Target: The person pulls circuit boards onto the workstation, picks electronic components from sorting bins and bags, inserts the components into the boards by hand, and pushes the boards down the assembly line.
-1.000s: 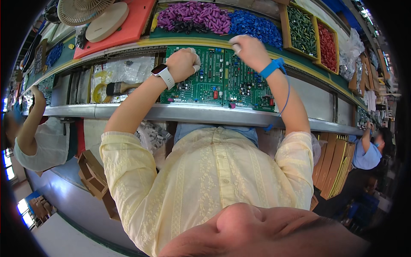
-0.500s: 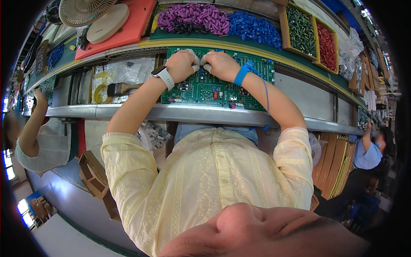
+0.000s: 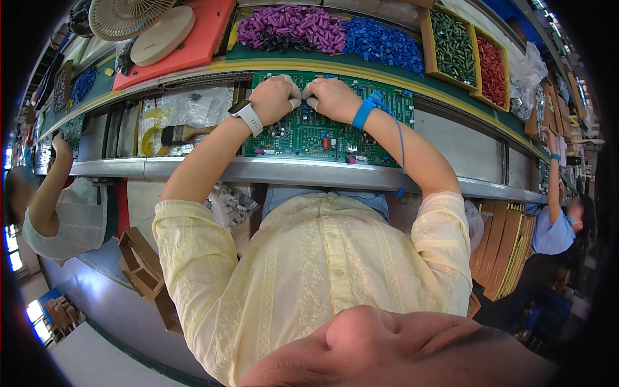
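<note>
A populated green circuit board (image 3: 293,143) lies across the metal rails in front of me, its surface dotted with small parts. Over its far half, my left hand (image 3: 275,98) has its fingers closed and pointing down at the board. Close beside it, my right hand (image 3: 333,99) is closed the same way, thumb and fingers pressed together. Pale finger covers show on the fingertips of both. Whatever is between the fingertips is too small or too hidden to make out. A blue wrist strap (image 3: 365,111) with a cord circles my right wrist, a white-banded watch (image 3: 248,117) my left.
Beyond the rail lie heaps of purple parts (image 3: 296,26) and blue parts (image 3: 383,45). Boxes of green parts (image 3: 451,48) and red parts (image 3: 491,72) stand at right. A brush (image 3: 184,133) rests left of the board. Co-workers sit at both sides.
My hands stay almost where they were over the board. The co-worker at far right has raised an arm up toward the shelf side.
</note>
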`<state>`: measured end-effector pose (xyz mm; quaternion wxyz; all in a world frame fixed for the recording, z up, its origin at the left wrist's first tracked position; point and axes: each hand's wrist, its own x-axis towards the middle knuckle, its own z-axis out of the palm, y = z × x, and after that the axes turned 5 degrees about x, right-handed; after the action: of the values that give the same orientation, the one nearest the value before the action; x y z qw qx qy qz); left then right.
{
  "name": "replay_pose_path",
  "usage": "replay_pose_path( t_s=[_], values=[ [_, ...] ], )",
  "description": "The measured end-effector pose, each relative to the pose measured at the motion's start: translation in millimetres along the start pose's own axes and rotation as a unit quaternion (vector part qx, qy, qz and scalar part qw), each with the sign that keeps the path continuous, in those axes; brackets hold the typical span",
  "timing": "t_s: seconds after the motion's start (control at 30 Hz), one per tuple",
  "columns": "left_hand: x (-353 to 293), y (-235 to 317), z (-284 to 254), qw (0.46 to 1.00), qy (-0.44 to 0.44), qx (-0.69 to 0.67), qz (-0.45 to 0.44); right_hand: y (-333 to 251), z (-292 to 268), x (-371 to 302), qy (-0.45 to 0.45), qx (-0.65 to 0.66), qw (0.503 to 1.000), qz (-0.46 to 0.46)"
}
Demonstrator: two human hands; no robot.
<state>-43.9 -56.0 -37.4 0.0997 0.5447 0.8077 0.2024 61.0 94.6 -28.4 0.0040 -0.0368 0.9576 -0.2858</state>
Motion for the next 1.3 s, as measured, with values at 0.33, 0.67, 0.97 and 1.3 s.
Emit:
replay_pose_path(
  t_s=[0.33, 0.67, 0.97, 1.3],
  values=[
    [0.2, 1.7, -1.5, 1.000, -0.002, -0.011, 0.010, 4.7, -19.3, -3.4, -0.010, 0.066, 0.997, 0.045],
    [-2.6, 14.4, -4.1, 1.000, -0.010, -0.011, 0.003, 92.8, -66.2, -9.3, 0.208, -0.157, 0.951, 0.169],
    [-36.2, 8.1, -47.4, 0.997, 0.068, -0.041, -0.022, 83.8, -69.5, -2.9, 0.118, -0.236, 0.940, 0.215],
    [-189.1, -24.7, -71.4, 0.961, 0.128, -0.093, -0.227, 3.0, -26.3, 8.2, 0.037, 0.086, 0.993, -0.067]
  ],
)
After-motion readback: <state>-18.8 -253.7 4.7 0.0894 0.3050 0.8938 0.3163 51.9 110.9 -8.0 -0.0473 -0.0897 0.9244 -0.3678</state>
